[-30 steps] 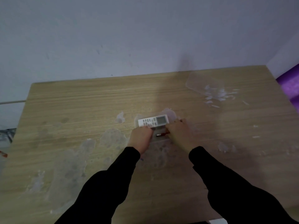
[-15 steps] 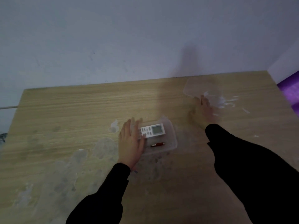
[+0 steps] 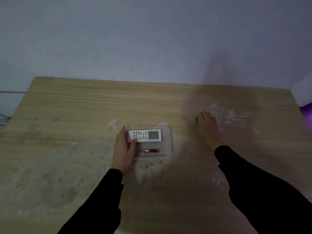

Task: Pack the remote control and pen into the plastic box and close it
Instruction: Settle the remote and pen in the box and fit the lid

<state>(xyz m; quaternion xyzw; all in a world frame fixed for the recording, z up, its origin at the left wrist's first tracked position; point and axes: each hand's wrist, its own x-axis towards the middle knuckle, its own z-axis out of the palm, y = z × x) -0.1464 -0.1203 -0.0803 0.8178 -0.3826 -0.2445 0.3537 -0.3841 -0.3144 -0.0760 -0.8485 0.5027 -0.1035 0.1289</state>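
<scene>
A clear plastic box (image 3: 170,146) sits open in the middle of the wooden table (image 3: 81,105). Inside it a white remote control (image 3: 146,135) lies along the far side, and a red pen (image 3: 151,150) lies nearer me. My left hand (image 3: 124,149) grips the box's left end, with the thumb over the remote's button end. My right hand (image 3: 206,127) is stretched out to the right of the box, fingers curled on the transparent lid (image 3: 234,114). The lid shows only as a blurred smear around the hand.
The table is stained with pale scuffs and white flecks, thickest at the front left and far right. A grey wall runs along its far edge. A purple object (image 3: 308,112) pokes in at the right edge, and a cable (image 3: 10,92) hangs off the left.
Both hands were together over the box a second ago. My right hand has since moved to the lid at the right. My left hand has closed on the box's left end.
</scene>
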